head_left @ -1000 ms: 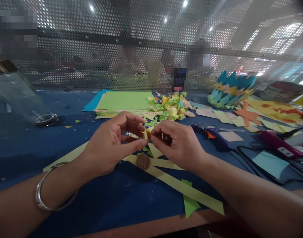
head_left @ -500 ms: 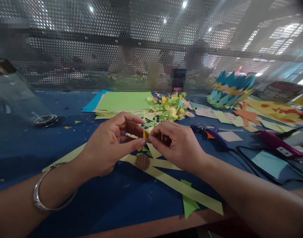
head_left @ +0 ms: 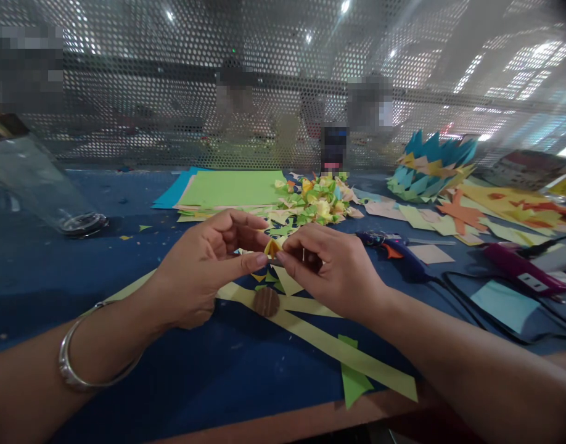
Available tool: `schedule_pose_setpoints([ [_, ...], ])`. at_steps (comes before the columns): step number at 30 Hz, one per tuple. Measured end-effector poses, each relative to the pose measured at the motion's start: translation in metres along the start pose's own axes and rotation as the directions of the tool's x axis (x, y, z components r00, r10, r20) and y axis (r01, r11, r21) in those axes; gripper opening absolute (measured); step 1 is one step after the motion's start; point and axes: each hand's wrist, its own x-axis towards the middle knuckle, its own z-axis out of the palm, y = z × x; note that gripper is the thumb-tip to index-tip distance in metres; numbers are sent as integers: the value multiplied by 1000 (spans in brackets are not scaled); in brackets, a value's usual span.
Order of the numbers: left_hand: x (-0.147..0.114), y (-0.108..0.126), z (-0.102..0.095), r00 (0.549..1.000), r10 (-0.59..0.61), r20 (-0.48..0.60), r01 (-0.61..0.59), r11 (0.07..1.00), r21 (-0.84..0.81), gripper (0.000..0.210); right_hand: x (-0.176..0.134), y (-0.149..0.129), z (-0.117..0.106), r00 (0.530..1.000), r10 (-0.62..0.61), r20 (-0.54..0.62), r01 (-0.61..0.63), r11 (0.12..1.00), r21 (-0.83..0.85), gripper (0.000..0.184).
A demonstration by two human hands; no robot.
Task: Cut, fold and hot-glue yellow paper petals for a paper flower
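A small folded piece of yellow paper (head_left: 272, 248) is held up between my two hands, its creases fanned apart. My left hand (head_left: 213, 265), with a silver bangle (head_left: 73, 364) on the wrist, pinches its left edge between thumb and fingers. On the other edge, the thumb and forefinger of my right hand (head_left: 332, 265) grip it. Just beneath lie a round brown disc (head_left: 267, 301) and crossing pale yellow paper strips (head_left: 348, 346). Green paper scraps (head_left: 354, 376) lie on the blue table (head_left: 209, 376).
Behind my hands are a stack of coloured paper (head_left: 237, 188) and a heap of folded paper bits (head_left: 322, 200). At right lie a glue gun (head_left: 398, 250), a purple power strip (head_left: 518, 265) with cables and a paper crown (head_left: 431, 166). A glass bottle (head_left: 37, 179) is at left.
The yellow paper's folds have spread wider, so more of it shows. My left thumb and fingers have shifted slightly left; my right hand has hardly moved.
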Motion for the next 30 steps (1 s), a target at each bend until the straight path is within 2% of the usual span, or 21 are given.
schedule_pose_setpoints([
  [5,0,-2,0,1000,-26,-15,25,998,-59,36,0,-1,0,1000,0,0,0,1000,4,14],
  [11,0,1,0,993,-115,3,114,983,-144,33,0,-3,-1,1000,2,0,-2,1000,4,13],
  [20,1,5,0,983,-184,-15,180,974,-141,22,0,-2,-1,1000,9,18,-9,1000,-14,13],
  [26,1,4,-1,972,-231,47,236,934,-268,26,-1,-2,0,1000,16,16,-16,999,-28,16],
  [30,2,5,0,966,-254,49,256,911,-324,27,-2,-2,0,1000,14,21,-13,1000,-23,14],
])
